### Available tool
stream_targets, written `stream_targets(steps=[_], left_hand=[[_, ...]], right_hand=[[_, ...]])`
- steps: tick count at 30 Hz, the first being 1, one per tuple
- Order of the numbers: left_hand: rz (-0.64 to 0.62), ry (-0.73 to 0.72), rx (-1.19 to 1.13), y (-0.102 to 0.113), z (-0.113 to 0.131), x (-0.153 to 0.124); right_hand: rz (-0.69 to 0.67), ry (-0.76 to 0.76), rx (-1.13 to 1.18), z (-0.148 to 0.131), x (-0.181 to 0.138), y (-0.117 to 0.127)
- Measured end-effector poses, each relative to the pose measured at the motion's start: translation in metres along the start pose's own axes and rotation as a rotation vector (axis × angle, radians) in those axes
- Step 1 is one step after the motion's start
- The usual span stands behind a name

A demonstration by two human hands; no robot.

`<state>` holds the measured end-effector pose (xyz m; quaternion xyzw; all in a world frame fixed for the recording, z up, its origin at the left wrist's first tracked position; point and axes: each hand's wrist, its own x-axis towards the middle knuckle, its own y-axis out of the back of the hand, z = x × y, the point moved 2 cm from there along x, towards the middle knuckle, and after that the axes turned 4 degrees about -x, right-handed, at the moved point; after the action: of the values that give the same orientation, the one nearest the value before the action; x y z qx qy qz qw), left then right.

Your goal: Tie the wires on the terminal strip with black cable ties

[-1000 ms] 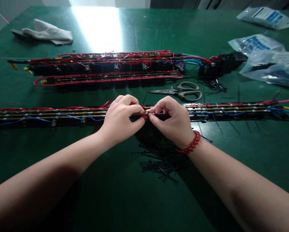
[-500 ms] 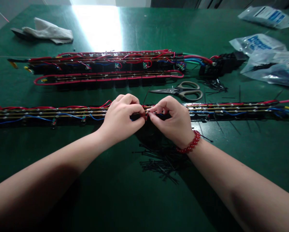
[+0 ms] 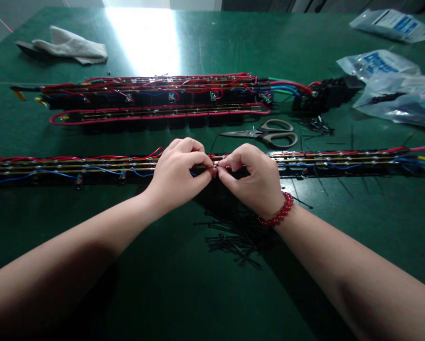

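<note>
A long strip assembly (image 3: 340, 158) with brass-coloured rods and red and blue wires runs across the table. Over its middle, my left hand (image 3: 182, 170) pinches with thumb and forefinger. My right hand (image 3: 253, 175), with a red bead bracelet at the wrist, pinches from the other side, fingertips almost meeting the left ones. Between them is a small dark piece of a black cable tie (image 3: 216, 164), mostly hidden by the fingers. More thin black ties stick out from the strip to the right. A pile of loose black cable ties (image 3: 237, 239) lies just in front.
Scissors (image 3: 274, 134) lie behind the strip, beside a few small black scraps (image 3: 315, 125). Farther back are two shorter wired assemblies (image 3: 163, 113) and a black connector (image 3: 328, 94). Plastic bags (image 3: 397, 102) sit at the right, a pale cloth (image 3: 70, 45) at the back left.
My right hand has shifted slightly left and down, bringing its fingertips closer to the left ones. My left hand stays nearly in place.
</note>
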<state>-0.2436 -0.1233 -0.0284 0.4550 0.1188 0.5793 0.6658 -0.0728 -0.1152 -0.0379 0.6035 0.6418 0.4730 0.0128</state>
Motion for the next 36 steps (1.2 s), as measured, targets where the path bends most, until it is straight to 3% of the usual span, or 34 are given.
stream_targets(steps=[7, 17, 28, 36], left_hand=[[0.045, -0.009, 0.029, -0.001, -0.002, -0.002], [0.118, -0.162, 0.016, 0.002, 0.0, -0.014], [0.15, -0.148, 0.055, 0.005, 0.003, -0.018], [0.113, -0.117, 0.047, 0.005, 0.003, -0.019]], right_hand=[[-0.061, 0.071, -0.046, -0.003, 0.001, 0.001], [-0.106, 0.428, -0.137, -0.004, -0.002, 0.003], [-0.143, 0.322, -0.102, 0.0, -0.002, -0.002], [-0.143, 0.358, -0.084, 0.002, -0.001, -0.003]])
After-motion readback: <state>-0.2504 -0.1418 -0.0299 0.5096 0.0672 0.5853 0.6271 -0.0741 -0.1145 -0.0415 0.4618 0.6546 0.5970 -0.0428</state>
